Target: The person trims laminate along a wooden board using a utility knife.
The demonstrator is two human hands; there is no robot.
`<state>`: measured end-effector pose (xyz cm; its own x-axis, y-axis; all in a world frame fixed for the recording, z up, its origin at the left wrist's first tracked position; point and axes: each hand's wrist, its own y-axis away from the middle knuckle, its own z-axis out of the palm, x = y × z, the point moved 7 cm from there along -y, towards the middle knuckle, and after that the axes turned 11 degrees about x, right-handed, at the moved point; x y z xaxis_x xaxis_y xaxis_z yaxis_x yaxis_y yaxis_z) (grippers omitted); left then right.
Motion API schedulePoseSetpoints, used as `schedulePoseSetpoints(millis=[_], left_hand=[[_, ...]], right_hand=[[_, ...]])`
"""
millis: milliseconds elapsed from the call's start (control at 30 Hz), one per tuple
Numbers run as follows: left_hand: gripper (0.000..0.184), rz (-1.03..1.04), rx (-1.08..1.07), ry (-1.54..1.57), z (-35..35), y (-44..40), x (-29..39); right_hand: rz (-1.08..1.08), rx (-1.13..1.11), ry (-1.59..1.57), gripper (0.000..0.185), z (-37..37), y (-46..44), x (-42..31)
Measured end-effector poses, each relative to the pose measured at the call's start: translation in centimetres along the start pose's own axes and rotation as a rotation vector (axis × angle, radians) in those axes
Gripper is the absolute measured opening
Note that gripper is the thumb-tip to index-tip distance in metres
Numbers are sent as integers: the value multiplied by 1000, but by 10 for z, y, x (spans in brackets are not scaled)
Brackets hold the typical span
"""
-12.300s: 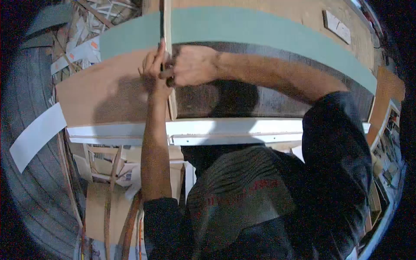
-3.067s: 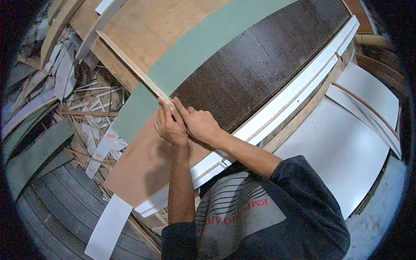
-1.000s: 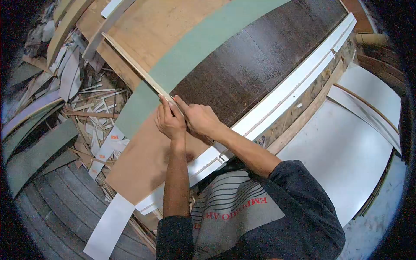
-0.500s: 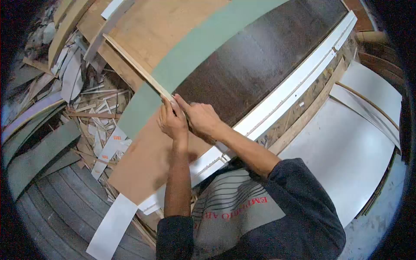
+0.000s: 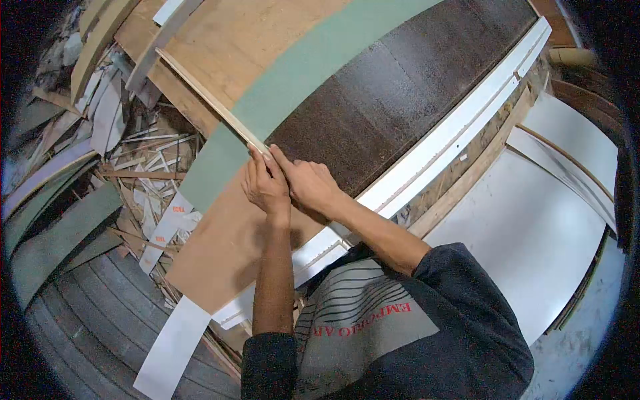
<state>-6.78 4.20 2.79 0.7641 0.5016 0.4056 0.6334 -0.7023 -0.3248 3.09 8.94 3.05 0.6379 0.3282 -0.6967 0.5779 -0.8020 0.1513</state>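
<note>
A long, narrow, pale wooden strip [image 5: 203, 97] runs from the upper left down to my hands, crossing over a green panel [image 5: 283, 83]. My left hand [image 5: 265, 185] is closed around its near end, thumb and fingers pressed together. Beside it on the right, my right hand [image 5: 308, 181] also grips that end, with its thumb along the strip. The part of the strip inside my palms is hidden. Beneath my hands lie a brown board [image 5: 213, 250] and a dark, glossy sheet [image 5: 393, 87].
White edge strips [image 5: 460, 127] run along the table's near side. Wood offcuts [image 5: 153, 157] lie heaped at the left, near curved grey-green pieces [image 5: 67, 247]. A large white sheet [image 5: 520, 233] is at the right. One white piece [image 5: 172, 350] sticks out at lower left.
The view has shifted very slightly. Both hands keep their hold on the wooden strip and have hardly moved.
</note>
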Motion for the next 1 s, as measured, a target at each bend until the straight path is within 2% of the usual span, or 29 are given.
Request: schedulePoseSetpoints(millis=[100, 333, 400, 567, 700, 1000], left_hand=[[42, 63, 57, 9, 1, 4, -4], [43, 17, 20, -11, 3, 5, -7], [44, 85, 76, 11, 0, 3, -2], [45, 80, 81, -27, 4, -2, 2], [44, 78, 59, -24, 2, 3, -4], [42, 75, 100, -14, 0, 3, -2]], right_hand=[[19, -42, 14, 55, -3, -5, -8], [12, -9, 15, 54, -2, 0, -5], [25, 12, -8, 55, -5, -7, -5], [39, 14, 10, 53, 7, -4, -2], [63, -47, -9, 55, 2, -12, -3], [-13, -3, 18, 54, -6, -1, -10]])
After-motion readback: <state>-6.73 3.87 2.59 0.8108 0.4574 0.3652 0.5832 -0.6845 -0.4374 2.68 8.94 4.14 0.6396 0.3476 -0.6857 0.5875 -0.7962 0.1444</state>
